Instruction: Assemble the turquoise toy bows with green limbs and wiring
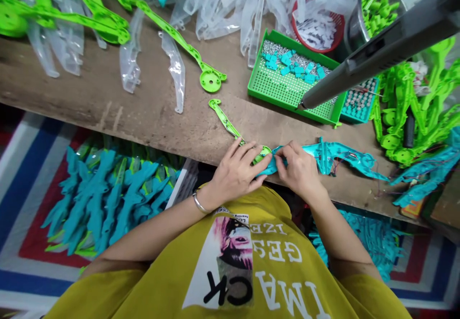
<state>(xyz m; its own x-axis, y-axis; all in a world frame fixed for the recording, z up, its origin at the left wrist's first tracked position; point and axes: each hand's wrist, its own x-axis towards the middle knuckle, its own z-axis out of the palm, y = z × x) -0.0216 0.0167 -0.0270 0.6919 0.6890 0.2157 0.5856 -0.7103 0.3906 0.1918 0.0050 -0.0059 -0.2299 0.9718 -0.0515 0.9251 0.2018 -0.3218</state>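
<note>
My left hand bends over a lime-green plastic arm at the bench edge, its fingertips on the green and its thumb by the teal edge. Running right from there is a long teal half-shell, its hollow side up, with thin wires in it. The round ends of the green and teal parts meet between my hands. My right hand has thumb and forefinger pinched at the teal shell's left end; anything small between them is hidden.
A grey power screwdriver hangs over a green tray of screws and teal bits. Behind stand a red basket and a metal bowl. Green parts pile up right; clear pieces lie left. Teal assemblies fill a bin below.
</note>
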